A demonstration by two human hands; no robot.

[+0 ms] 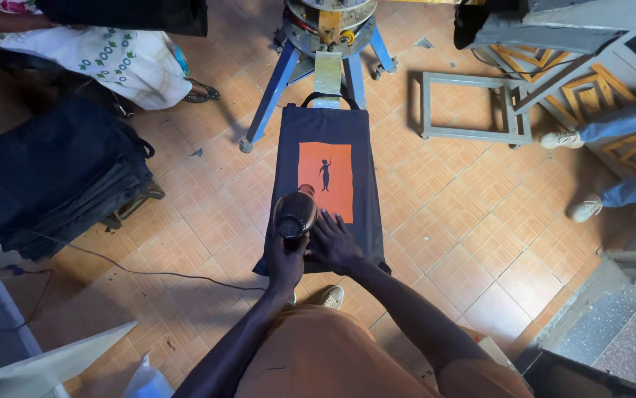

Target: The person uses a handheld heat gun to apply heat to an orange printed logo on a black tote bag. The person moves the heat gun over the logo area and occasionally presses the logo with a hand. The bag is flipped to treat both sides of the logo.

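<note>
Left hand [285, 259] wrapped tight round handle of black hair dryer [294, 214], nozzle pointing down at dark bag [329, 188]. Right hand [335, 242] open, fingers spread flat, pressing on bag just below orange print [326, 180]. Dryer just beside right hand, to its left, hovering over print's lower left corner. Bag lies flat on narrow worktop of blue-legged stand [327, 37], straight ahead of both hands. Pile of dark cloth [56, 177] far left.

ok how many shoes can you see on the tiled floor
4: two white sneakers at the right edge, a dark flat shoe upper left, and a beige shoe beneath the dark printed bag. Others may be hidden.
</note>
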